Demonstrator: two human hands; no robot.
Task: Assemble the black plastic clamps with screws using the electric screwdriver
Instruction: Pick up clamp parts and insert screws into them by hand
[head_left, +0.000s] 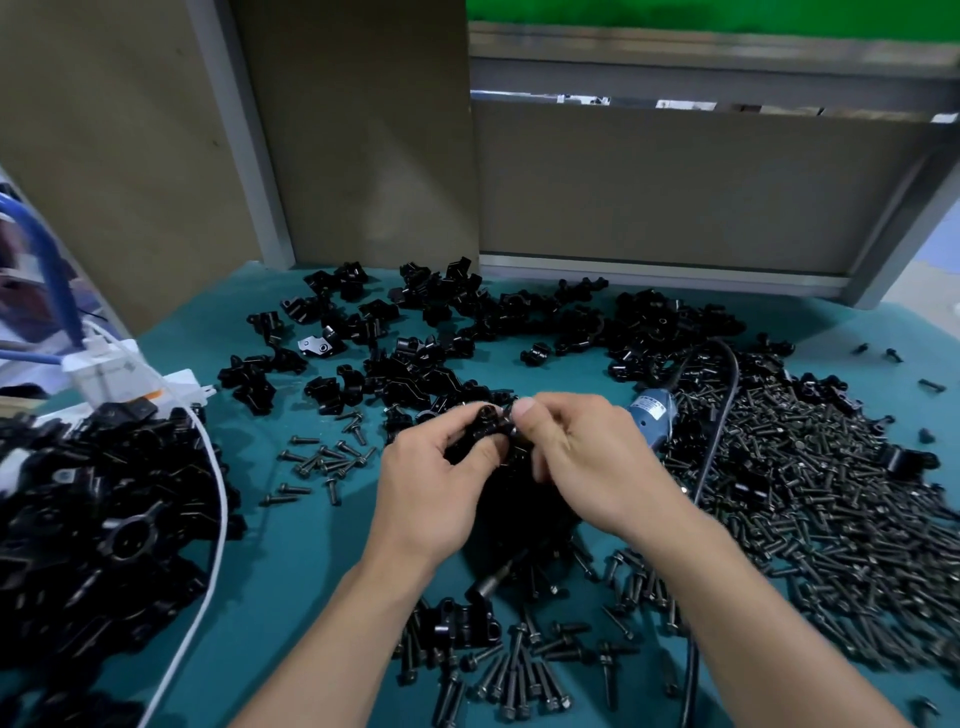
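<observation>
**Item: black plastic clamp (488, 427), in hand.** Held in the air above the middle of the teal worktop (291, 571), between both hands.

**Left hand (431, 483):** fingers curled round the clamp's left part, thumb on top.

**Right hand (582, 462):** thumb and forefinger pinched narrow on the clamp's right end. Whether a screw sits in that pinch I cannot tell.

**Orientation:** the long axis seems to run left to right from hand to hand. One round bore looks up toward the person.

**Electric screwdriver (652, 415):** lies untouched on the worktop under the right hand. Its blue rear end points to the far right edge, its metal tip to the near edge.

**Stock:** loose clamps (441, 322) along the far edge, a heap of screws (805, 493) at the right edge, a heap of clamps (104, 519) at the left edge.

**Hazards, as I judge them:**
- A screw started crooked would cross-thread once driven.
- A slack pinch would drop the part into the scatter of screws below.
- Reaching for the driver one-handed could let the clamp halves shift apart.
</observation>
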